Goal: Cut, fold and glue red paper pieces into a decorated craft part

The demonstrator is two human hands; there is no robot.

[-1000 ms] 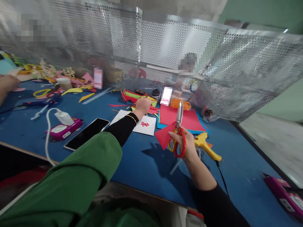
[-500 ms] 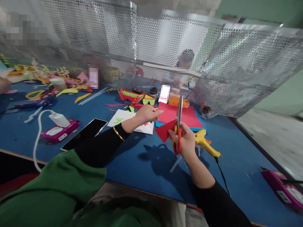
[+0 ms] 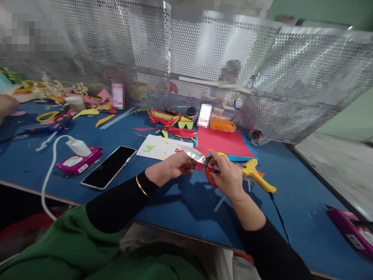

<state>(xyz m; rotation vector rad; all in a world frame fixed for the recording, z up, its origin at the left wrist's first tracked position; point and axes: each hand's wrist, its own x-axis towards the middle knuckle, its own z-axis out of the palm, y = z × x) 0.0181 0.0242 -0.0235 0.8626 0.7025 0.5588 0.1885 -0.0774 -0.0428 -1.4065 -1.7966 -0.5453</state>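
Observation:
My right hand (image 3: 227, 177) is closed round the red and yellow handles of the scissors (image 3: 197, 155), whose blades point left. A small piece of red paper (image 3: 200, 166) shows at the blades. My left hand (image 3: 179, 166) has its fingers curled together at the left edge of that piece, under the blades. Behind my left hand lies a white sheet (image 3: 153, 147) with small green, yellow and red shapes on it. Larger red sheets (image 3: 224, 142) on blue ones lie behind the scissors.
A yellow glue gun (image 3: 256, 175) lies right of my right hand. A black phone (image 3: 109, 167) and a purple power strip (image 3: 80, 160) are at the left. Red and green paper glasses (image 3: 163, 118) stand farther back. Another person's hand (image 3: 7, 105) is at the far left.
The scissors have swung from upright to pointing left, with my right hand turned over them. My left hand has come down to the red piece, and its fingers have closed.

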